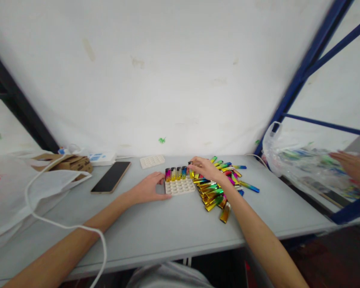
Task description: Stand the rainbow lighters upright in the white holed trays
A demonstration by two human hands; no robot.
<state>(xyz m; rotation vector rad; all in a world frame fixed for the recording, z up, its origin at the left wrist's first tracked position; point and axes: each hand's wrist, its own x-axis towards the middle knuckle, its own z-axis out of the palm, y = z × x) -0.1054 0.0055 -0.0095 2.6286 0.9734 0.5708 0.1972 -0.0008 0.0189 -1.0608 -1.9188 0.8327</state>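
Observation:
A white tray with rows of holes (180, 187) lies on the table, and several shiny lighters (176, 173) stand upright along its back row. My left hand (147, 187) grips the tray's left side, thumb at the front corner and fingers by the back one. Between the fingertips of my right hand (206, 168) is a gold-coloured lighter (191, 173), upright at the right end of that row; whether its base sits in a hole I cannot tell. A loose pile of metallic, multicoloured lighters (213, 194) spreads beneath and beside my right forearm.
A second white holed tray (152, 161) lies near the wall. To the left are a phone (111, 178), a cardboard box (75, 163), plastic bags (24, 192) and a white cable (69, 227). Beyond the blue frame (300, 80), another person's hand (352, 166) is over bagged items.

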